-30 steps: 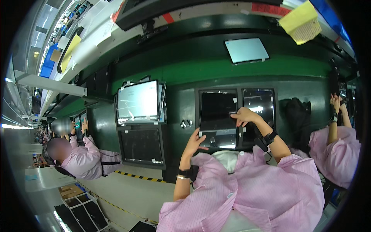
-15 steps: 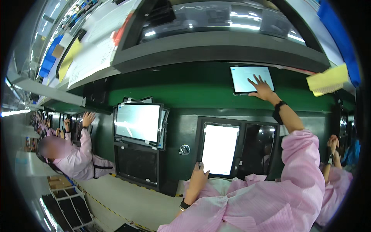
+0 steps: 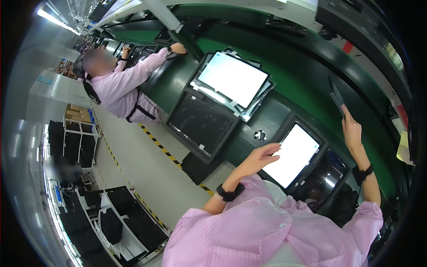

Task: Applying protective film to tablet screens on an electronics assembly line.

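My left hand [image 3: 260,156] has its fingers spread at the left edge of a lit white screen panel [image 3: 297,155] that sits in a dark frame on the green bench. It grips nothing. Raised up and to the right, my right hand [image 3: 351,129] has its fingers stretched against the lower edge of a small tablet screen [image 3: 336,95] mounted on the green wall and seen nearly edge-on. Both wrists carry black bands, and pink sleeves cover my arms.
A dark panel [image 3: 327,178] sits right of the lit one. A stack of lit panels [image 3: 231,78] stands above another dark panel [image 3: 200,120]. A co-worker in pink [image 3: 120,80] works at far left. Racks of dark panels [image 3: 111,218] stand beside yellow-black floor tape [image 3: 155,142].
The view has swung left and tilted. My left hand has left the lit panel's lower corner and now spreads by its left edge. My right hand stays at the wall tablet.
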Available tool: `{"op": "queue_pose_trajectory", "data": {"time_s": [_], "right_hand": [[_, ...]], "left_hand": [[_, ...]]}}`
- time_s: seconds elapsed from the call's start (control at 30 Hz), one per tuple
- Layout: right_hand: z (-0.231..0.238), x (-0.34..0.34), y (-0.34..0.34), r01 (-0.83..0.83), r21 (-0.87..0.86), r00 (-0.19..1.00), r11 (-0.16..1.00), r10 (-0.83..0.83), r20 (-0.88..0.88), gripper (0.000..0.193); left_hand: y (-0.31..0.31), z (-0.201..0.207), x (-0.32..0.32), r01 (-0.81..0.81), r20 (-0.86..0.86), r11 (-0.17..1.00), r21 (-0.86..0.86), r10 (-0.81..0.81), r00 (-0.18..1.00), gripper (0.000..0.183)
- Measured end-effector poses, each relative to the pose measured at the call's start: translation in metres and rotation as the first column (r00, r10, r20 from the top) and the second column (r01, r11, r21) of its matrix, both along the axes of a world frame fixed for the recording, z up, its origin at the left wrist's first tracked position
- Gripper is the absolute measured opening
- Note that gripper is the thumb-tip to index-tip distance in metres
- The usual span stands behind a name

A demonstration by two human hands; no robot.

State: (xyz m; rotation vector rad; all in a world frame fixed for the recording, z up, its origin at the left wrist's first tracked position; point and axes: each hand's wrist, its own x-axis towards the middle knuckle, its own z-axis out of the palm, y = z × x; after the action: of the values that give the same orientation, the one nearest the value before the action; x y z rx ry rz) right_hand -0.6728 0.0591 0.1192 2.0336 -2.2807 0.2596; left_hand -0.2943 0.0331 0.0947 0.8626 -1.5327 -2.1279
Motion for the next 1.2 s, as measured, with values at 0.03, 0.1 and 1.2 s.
{"op": "queue_pose_trajectory", "data": {"time_s": [0.03,0.1,1.2], "right_hand": [[0.024,0.042,0.002,0.012,-0.042,0.997,0.999,-0.009,0.073,0.048],[0.054,0.121,0.008,-0.191,-0.184,0.979,0.964,0.200,0.035,0.052],[-0.139,0.138,0.206,0.928,-0.162,0.365,0.335,-0.903,0.225,0.050]], "left_hand": [[-0.001,0.003,0.003,0.008,-0.125,1.000,0.010,-0.007,0.992,0.054],[0.004,0.026,0.007,-0.089,-0.251,0.995,0.049,0.099,0.963,0.055],[-0.113,-0.096,0.215,-0.436,0.281,0.290,-0.852,0.956,0.088,0.060]]}}
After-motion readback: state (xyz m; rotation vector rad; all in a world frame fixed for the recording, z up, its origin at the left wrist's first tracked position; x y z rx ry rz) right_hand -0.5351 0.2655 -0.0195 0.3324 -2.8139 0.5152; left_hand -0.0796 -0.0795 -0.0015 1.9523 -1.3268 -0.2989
